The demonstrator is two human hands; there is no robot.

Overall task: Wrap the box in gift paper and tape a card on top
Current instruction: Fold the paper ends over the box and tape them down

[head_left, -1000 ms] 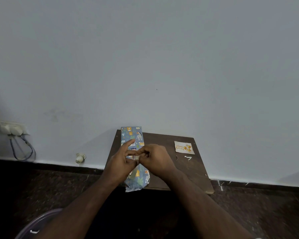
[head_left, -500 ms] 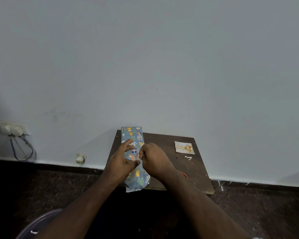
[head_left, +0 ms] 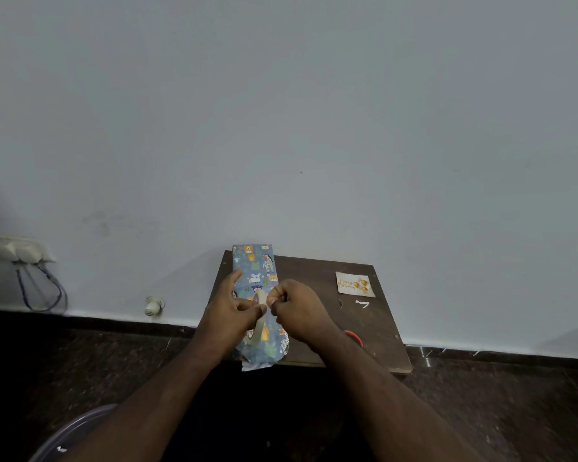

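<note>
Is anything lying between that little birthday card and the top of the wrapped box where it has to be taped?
Yes. The small beige birthday card lies apart on the brown wooden board, and over the blue animal-print wrapped box the left hand holds a pale tape roll while the right hand pinches at it.

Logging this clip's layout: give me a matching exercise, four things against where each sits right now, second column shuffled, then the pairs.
Things:
1. blue animal-print wrapped box
2. pale roll of tape
3. beige birthday card
4. white wall socket

Places:
A. far right of the brown wooden board
B. on the wall, far left
C. held in the left hand, the right hand pinching at it
D. along the board's left edge

Pairs: 1-D, 2-C, 3-A, 4-B
</note>
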